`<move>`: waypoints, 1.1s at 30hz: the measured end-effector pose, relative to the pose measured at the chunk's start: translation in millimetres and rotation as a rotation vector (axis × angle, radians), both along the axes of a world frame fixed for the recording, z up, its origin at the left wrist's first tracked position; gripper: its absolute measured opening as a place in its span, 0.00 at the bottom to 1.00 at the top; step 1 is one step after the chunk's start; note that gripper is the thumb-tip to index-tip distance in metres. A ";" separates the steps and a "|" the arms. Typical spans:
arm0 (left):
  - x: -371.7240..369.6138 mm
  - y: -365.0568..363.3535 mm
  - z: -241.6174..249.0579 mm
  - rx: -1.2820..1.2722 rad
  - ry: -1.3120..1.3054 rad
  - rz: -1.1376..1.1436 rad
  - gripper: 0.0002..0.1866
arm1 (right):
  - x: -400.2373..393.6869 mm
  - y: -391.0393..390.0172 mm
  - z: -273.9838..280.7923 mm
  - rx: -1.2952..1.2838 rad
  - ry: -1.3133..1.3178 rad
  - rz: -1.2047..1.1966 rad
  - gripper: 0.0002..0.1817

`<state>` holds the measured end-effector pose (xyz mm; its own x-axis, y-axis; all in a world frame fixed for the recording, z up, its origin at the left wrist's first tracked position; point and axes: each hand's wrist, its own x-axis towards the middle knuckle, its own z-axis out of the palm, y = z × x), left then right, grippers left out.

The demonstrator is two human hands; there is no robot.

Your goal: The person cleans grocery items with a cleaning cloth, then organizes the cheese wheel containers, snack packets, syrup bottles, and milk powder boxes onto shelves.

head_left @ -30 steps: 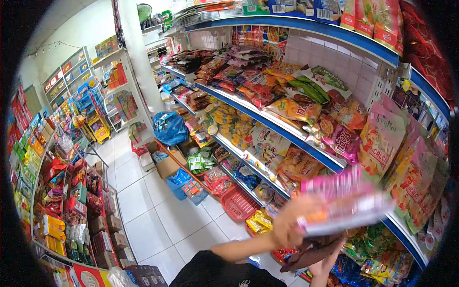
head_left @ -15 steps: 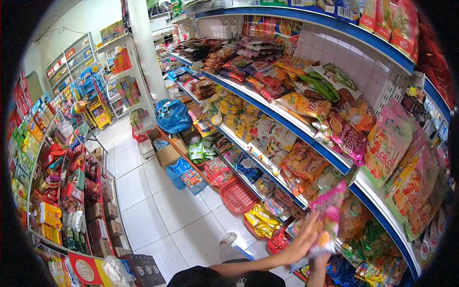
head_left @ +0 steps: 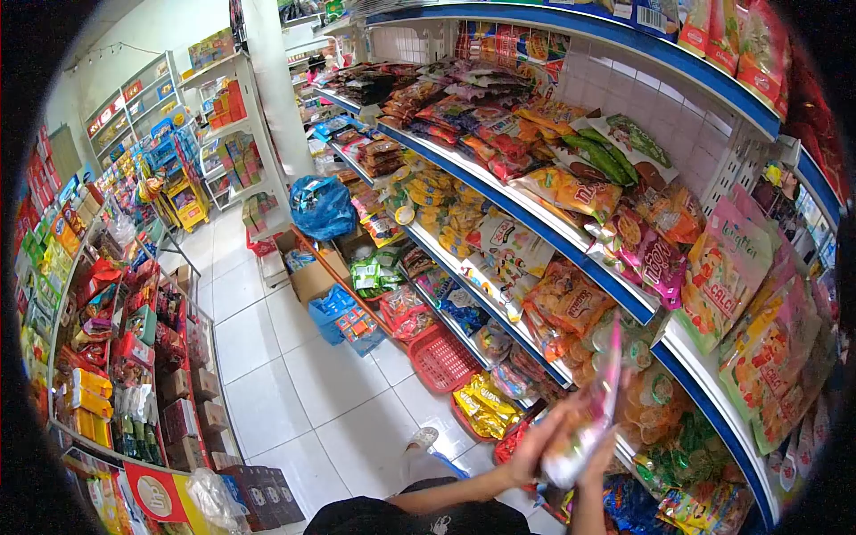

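A pink and white snack packet (head_left: 584,434) is held between my two hands, tilted, with its narrow edge turned mostly towards me. My left hand (head_left: 538,439) closes on its left side. My right hand (head_left: 596,461) grips it low on the right, its fingers partly hidden behind the packet. Just beyond the packet stand clear round jelly tubs (head_left: 615,343) on the shelf. Orange bags (head_left: 569,296) lie on the same tier, and a similar pink packet (head_left: 648,257) rests on the tier above.
Large pink pouches (head_left: 729,267) hang at the right shelf end. A red basket (head_left: 444,360) and gold packets (head_left: 486,406) sit low beside the white tiled floor (head_left: 312,392). A blue plastic bag (head_left: 322,207) stands farther off. A loaded display rack (head_left: 134,357) lines the left side.
The packet has turned from showing its broad printed face to nearly edge-on. Both hands have shifted with it, and the left has moved a little left.
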<state>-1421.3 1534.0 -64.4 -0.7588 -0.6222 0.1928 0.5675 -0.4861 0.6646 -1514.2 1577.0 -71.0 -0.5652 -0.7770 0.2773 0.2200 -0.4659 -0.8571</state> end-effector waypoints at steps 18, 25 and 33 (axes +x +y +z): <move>4.7 -16.6 14.5 0.271 0.032 -0.048 0.34 | 22.9 -6.4 20.0 0.132 0.153 -0.138 0.44; 1.8 -6.8 27.6 0.011 0.005 -0.012 0.34 | 19.0 3.5 36.5 0.171 0.469 -0.155 0.45; -7.2 -11.1 17.6 -0.456 -0.061 0.091 0.39 | -8.7 28.6 -28.5 0.456 -0.056 -0.143 0.39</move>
